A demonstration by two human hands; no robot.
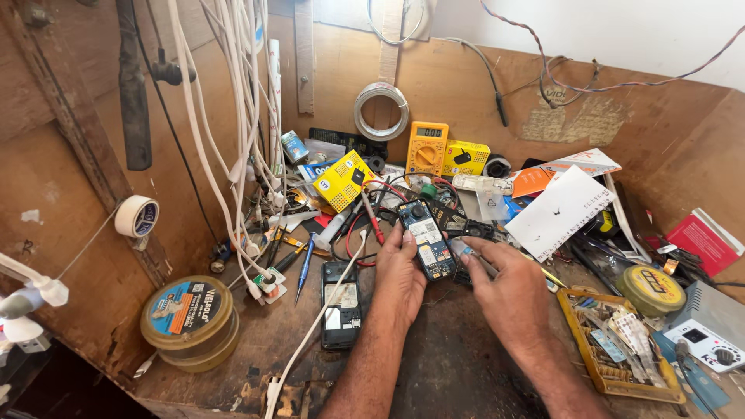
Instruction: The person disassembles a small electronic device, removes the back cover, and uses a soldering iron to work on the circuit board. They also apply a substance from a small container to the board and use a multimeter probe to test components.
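Both forearms are seen coming in over the bench (pixel 434 372) front edge. An opened phone board (pixel 426 239) is pinched mid-bench between left hand (pixel 401 268) and right hand (pixel 508 283); clutter's packed along the back edge, so elbow room's only up front.

Both bare forearms reach forward side by side, the left hand (pixel 400 273) curled with thumb and fingers pinched in a grip, the right hand (pixel 508 285) palm-down, fingers pointing left.

Phone board (pixel 426 239) between both hands
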